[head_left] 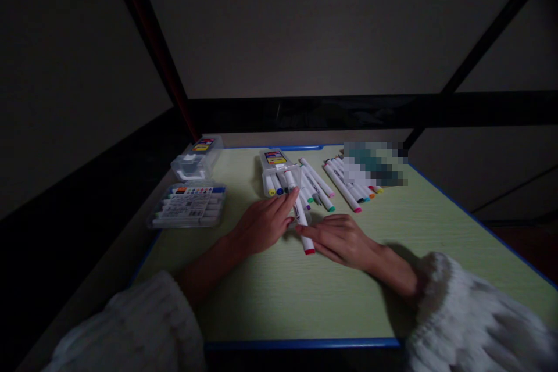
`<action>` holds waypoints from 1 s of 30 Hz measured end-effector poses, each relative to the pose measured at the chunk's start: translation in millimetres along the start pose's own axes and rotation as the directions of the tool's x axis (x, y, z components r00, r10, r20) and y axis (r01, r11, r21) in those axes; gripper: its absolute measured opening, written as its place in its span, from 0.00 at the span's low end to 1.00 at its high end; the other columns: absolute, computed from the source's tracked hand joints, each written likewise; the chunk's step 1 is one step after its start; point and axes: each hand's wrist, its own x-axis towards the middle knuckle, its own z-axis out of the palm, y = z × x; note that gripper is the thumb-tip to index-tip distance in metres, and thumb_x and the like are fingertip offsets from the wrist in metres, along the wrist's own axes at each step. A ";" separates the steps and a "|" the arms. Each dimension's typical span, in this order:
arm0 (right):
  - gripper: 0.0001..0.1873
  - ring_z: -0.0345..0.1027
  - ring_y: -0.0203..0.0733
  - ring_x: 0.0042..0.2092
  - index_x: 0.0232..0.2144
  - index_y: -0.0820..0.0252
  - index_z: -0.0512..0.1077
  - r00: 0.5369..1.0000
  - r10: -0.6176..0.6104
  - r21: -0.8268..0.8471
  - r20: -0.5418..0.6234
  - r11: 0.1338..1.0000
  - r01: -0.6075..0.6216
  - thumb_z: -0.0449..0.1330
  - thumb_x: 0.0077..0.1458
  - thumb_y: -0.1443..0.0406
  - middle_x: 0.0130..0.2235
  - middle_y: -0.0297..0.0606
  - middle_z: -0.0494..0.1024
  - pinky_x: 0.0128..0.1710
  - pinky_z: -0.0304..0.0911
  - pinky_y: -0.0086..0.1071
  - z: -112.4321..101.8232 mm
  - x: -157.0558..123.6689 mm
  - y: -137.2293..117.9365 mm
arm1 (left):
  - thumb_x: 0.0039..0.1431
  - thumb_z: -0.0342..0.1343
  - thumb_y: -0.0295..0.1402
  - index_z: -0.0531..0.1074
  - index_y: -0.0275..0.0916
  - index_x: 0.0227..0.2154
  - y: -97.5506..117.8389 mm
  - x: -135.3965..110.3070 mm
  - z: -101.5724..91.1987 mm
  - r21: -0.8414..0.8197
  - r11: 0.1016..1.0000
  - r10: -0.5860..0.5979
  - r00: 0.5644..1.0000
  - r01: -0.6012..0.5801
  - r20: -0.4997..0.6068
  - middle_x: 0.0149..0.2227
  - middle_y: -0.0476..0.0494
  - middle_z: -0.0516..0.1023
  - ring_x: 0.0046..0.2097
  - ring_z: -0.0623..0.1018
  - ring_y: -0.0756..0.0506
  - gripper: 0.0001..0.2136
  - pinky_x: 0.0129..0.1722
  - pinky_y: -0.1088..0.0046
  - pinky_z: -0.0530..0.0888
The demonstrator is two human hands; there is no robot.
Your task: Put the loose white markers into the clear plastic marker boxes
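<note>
A white marker with red ends point(307, 239) slants between my two hands, its near end pointing towards me. My right hand point(342, 238) is closed on the marker's lower part with thumb and fingers. My left hand point(268, 224) grips the same marker higher up, fingertips against its barrel. Just beyond the hands stands a clear plastic case point(282, 171) with a handle, holding several markers with yellow, blue and dark ends. Loose white markers point(317, 177) with green and pink ends lie to the right of this case.
On the left are a second clear case point(198, 157) and a flat clear box of markers point(189, 206). At the right, several more markers point(342, 186) lie beside a pixelated patch. A blue edge point(305, 344) borders the light green table point(261, 302); a grey wall rises behind.
</note>
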 end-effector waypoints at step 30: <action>0.13 0.64 0.33 0.23 0.45 0.66 0.65 0.995 0.102 0.019 0.000 0.995 -0.102 0.47 0.60 0.66 0.24 0.33 0.73 0.23 0.56 0.28 4.2 -6.4 3.4 | 0.57 0.47 0.27 0.55 0.27 0.52 -0.3 -1.0 -0.8 0.024 0.999 -0.031 0.999 0.030 0.008 0.46 0.32 0.71 0.46 0.73 0.42 0.20 0.44 0.66 0.72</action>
